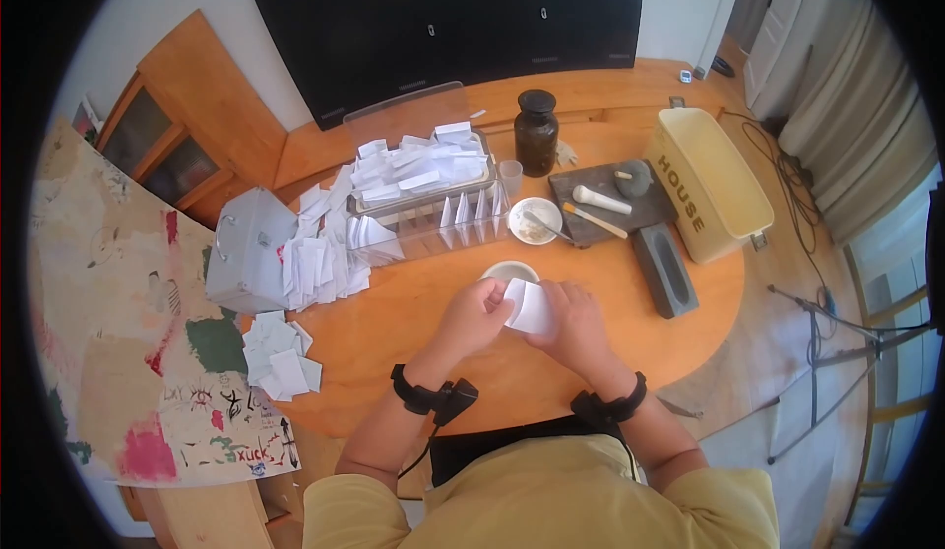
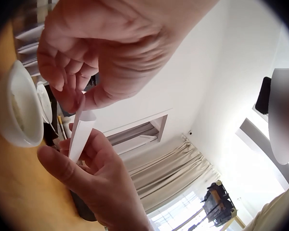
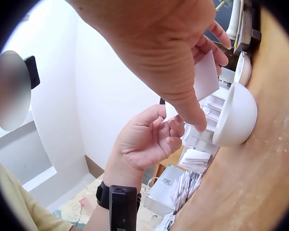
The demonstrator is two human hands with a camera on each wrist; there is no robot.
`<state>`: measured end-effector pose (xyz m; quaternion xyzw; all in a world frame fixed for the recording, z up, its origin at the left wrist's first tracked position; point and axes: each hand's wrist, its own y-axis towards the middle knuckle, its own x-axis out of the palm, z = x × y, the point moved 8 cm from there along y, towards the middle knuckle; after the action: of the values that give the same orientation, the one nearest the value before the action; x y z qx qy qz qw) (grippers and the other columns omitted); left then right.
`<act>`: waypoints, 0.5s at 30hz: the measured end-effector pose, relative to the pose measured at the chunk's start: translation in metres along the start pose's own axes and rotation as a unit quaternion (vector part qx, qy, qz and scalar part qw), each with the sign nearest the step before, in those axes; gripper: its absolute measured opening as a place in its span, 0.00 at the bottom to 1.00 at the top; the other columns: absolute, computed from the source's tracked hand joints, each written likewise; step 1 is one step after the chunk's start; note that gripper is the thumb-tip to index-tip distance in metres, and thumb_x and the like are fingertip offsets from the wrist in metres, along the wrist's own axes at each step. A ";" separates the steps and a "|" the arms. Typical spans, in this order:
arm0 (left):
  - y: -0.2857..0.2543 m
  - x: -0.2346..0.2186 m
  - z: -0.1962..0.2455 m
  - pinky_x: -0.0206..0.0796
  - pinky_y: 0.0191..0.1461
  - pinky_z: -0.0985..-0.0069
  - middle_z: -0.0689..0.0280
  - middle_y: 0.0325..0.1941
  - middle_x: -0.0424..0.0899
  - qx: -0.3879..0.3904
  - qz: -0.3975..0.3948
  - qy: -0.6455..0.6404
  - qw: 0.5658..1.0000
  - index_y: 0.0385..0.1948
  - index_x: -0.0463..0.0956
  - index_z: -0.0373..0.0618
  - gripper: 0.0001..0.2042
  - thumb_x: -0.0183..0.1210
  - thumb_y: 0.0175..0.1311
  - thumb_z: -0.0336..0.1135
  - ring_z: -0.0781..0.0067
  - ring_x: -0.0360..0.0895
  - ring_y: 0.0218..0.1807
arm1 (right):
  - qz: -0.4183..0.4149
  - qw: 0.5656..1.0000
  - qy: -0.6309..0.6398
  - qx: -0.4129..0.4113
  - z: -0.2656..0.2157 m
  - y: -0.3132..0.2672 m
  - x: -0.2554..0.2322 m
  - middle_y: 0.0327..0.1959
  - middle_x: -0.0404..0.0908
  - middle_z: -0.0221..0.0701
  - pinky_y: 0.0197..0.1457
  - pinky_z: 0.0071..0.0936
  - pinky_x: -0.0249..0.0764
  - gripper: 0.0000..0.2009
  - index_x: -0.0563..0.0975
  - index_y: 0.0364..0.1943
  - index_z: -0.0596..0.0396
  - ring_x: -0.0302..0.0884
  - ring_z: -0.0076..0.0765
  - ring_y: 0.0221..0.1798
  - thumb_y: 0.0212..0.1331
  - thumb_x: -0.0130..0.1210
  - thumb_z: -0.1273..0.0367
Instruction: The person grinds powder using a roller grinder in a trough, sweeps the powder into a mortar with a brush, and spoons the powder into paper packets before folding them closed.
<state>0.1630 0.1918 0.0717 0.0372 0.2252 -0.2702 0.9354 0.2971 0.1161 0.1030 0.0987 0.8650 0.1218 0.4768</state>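
Observation:
Both hands hold a small folded piece of white paper (image 1: pixel 530 315) over the near side of the table. My left hand (image 1: pixel 471 315) pinches one edge between thumb and fingertips, as the left wrist view shows. Around the other side, my right hand (image 1: pixel 581 331) holds the paper between thumb and fingers. From the left wrist the paper (image 2: pixel 82 132) appears as a narrow folded shape, slightly parted at the top. Just beyond the hands stands a white bowl (image 3: pixel 241 118), partly hidden by them in the head view; pale contents show inside from the left wrist.
A small dish (image 1: pixel 517 235) with a spoon sits behind the bowl. Left are a clear divided box (image 1: pixel 433 242) of folded papers, loose paper piles (image 1: pixel 320 264) and a metal case (image 1: pixel 246 254). Right are a dark jar (image 1: pixel 536 141), slab (image 1: pixel 581 190), grey trough (image 1: pixel 666 274) and yellow tin (image 1: pixel 689 190).

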 end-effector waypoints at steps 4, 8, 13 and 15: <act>-0.003 0.001 -0.001 0.67 0.33 0.82 0.70 0.29 0.81 -0.034 -0.038 -0.014 0.999 0.35 0.77 0.36 0.08 0.61 0.61 0.32 0.85 0.73 0.28 | 0.005 0.998 0.063 -0.026 0.000 -0.002 0.001 0.42 0.76 0.39 0.48 0.41 0.71 0.34 0.71 0.51 0.56 0.73 0.47 0.47 0.34 0.72 0.65; -0.005 0.000 -0.004 0.66 0.32 0.83 0.70 0.26 0.80 -0.039 -0.027 -0.011 0.999 0.32 0.77 0.37 0.07 0.61 0.61 0.32 0.85 0.72 0.27 | 0.000 0.996 0.083 -0.027 0.000 -0.004 0.003 0.44 0.75 0.40 0.49 0.41 0.72 0.34 0.71 0.51 0.57 0.73 0.49 0.47 0.34 0.73 0.66; -0.012 0.003 -0.017 0.64 0.31 0.84 0.72 0.25 0.79 -0.055 -0.005 -0.011 0.998 0.31 0.78 0.38 0.07 0.61 0.60 0.32 0.86 0.71 0.26 | -0.010 0.997 0.071 -0.012 0.003 -0.010 0.003 0.44 0.74 0.40 0.50 0.41 0.72 0.34 0.71 0.51 0.57 0.73 0.50 0.48 0.33 0.73 0.66; -0.016 0.006 -0.022 0.64 0.31 0.84 0.72 0.25 0.79 -0.067 -0.007 -0.019 0.998 0.31 0.78 0.38 0.06 0.61 0.60 0.32 0.86 0.71 0.26 | -0.032 0.997 0.064 -0.002 0.006 -0.016 0.008 0.43 0.74 0.40 0.49 0.41 0.73 0.34 0.72 0.51 0.56 0.73 0.49 0.47 0.33 0.73 0.66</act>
<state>0.1499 0.1797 0.0502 -0.0318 0.2254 -0.2615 0.9380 0.2974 0.1044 0.0883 0.0620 0.8962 0.1140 0.4243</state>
